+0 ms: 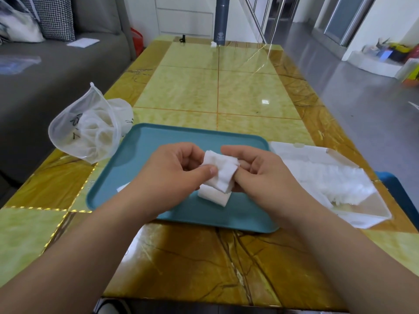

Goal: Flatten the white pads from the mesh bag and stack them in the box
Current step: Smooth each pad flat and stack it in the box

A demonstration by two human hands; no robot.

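Note:
Both hands hold one white pad above the teal tray. My left hand pinches its left edge with thumb and curled fingers. My right hand grips its right edge. Under the pad, a second white pad lies on the tray. The white mesh bag lies open at the tray's left with more pads inside. At the right stands the clear box, with a row of white pads stacked in it.
The yellow-green marble table stretches ahead. A dark flask and a small black item stand at its far end. A grey sofa runs along the left. A blue object sits right of the box.

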